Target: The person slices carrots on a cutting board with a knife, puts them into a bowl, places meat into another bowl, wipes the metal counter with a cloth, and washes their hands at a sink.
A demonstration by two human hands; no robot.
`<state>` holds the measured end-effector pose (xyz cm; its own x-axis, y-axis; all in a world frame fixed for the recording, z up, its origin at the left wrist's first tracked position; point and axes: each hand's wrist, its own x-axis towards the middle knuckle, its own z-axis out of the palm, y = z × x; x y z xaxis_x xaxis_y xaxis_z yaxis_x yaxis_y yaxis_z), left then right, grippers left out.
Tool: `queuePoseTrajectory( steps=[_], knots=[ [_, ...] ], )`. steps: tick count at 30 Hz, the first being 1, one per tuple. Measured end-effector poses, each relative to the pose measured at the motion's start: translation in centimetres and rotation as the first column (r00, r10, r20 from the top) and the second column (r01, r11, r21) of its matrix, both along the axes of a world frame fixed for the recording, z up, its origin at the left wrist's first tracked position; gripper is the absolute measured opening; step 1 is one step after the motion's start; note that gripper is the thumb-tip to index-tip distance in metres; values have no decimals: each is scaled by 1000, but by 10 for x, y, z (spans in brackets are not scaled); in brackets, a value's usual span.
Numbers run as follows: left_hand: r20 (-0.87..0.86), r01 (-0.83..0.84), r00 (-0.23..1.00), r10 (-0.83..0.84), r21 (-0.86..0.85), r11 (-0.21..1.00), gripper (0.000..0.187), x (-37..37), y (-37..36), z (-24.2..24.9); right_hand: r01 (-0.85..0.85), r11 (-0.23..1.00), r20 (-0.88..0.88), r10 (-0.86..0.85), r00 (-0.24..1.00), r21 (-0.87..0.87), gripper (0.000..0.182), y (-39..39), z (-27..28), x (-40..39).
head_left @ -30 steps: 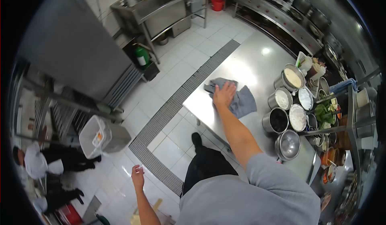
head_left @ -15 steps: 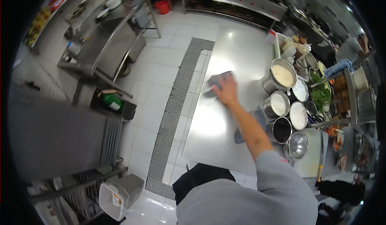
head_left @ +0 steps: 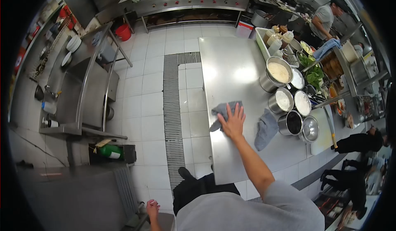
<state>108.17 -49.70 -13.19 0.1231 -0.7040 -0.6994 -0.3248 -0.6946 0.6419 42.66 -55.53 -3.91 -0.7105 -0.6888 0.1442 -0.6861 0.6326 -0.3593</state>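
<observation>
My right hand (head_left: 233, 121) lies with its fingers spread on a grey cloth (head_left: 218, 114), pressing it against the steel table (head_left: 231, 156) near its left edge. A second grey cloth (head_left: 266, 130) rests crumpled on the table to the right of my forearm. Low in the view, at the left of my body, my left hand (head_left: 153, 207) hangs away from the table with its fingers curled; whether it holds anything is too small to tell. Metal pots of white powder (head_left: 283, 99) stand right of the second cloth.
Squeeze bottles stand in a white basket (head_left: 262, 45) at the table's far right. Beyond them a person (head_left: 324, 20) stands by the stoves. A knife lies on a cutting board (head_left: 319, 140) at the right. A sink (head_left: 72, 95) is at the left.
My view has turned, and the table appears more upright. My right hand and its cloth have come nearer along the left edge. My left hand has come into view.
</observation>
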Motion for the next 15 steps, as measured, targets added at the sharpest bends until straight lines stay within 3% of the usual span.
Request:
queuePoseTrajectory(
  steps=[1,3,4,11,15],
  knots=[
    [-2,14,1000,-14,-7,1000,30,1,-27,0,18,1000,29,-18,999,25,80,-23,7,-6],
    [126,343,933,-338,-27,939,31,4,-75,-6,25,999,26,-26,999,31,80,-64,12,-5],
    [190,403,901,-391,-24,915,31,5,-99,-8,23,999,27,-24,999,43,80,-78,12,-1],
    [153,492,865,-478,-73,867,32,-13,-237,-13,198,980,-26,-198,980,24,80,-120,3,-31],
    [201,591,796,-570,-55,805,31,-26,-273,16,433,901,-28,-433,901,7,85,-132,-1,-102]
  ],
)
